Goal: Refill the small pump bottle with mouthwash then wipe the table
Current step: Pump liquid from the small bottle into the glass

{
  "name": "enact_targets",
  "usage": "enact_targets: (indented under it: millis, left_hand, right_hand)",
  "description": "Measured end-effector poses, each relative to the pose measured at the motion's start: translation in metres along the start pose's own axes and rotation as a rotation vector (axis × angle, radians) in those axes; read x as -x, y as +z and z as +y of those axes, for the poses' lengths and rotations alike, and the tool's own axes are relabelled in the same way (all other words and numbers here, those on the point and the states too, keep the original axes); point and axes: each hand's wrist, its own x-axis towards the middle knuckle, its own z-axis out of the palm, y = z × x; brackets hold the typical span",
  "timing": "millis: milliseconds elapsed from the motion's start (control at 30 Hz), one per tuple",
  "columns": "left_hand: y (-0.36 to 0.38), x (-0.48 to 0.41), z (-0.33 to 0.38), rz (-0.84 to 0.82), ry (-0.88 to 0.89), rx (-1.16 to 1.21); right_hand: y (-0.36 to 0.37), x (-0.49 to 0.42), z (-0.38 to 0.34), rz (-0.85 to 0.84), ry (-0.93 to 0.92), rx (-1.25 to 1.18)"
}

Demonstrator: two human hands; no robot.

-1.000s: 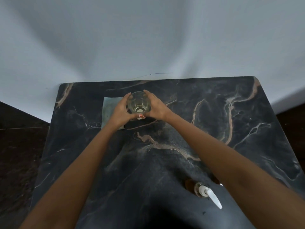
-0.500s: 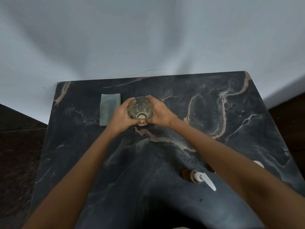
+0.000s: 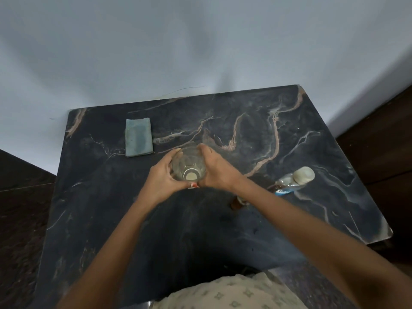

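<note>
Black marble-patterned tabletop with pale tan veins carries everything. Both hands meet at its middle: the left hand and the right hand curl from either side round a clear round plastic container, seen from above, with a pale disc at its centre. A red-and-white label scrap peeks out below it, its writing too small to read. The small brown pump bottle sits just beside the right wrist, mostly hidden by the forearm. A clear plastic bottle with a white cap lies farther right; its blue label's white lettering is illegible. A folded blue-grey cloth lies flat at the far left.
</note>
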Motion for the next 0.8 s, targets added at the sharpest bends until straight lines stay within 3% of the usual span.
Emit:
enact_targets:
  millis: [267,800]
  left_hand:
    - [0.021,0.04,-0.016,-0.077,-0.034,0.081]
    - [0.049,0.053,-0.064,-0.126,-0.065,0.007]
  right_hand:
    - [0.037,0.051,0.008,0.09,0.096,-0.111]
    - [0.063,0.081,0.033,0.067,0.2,-0.145]
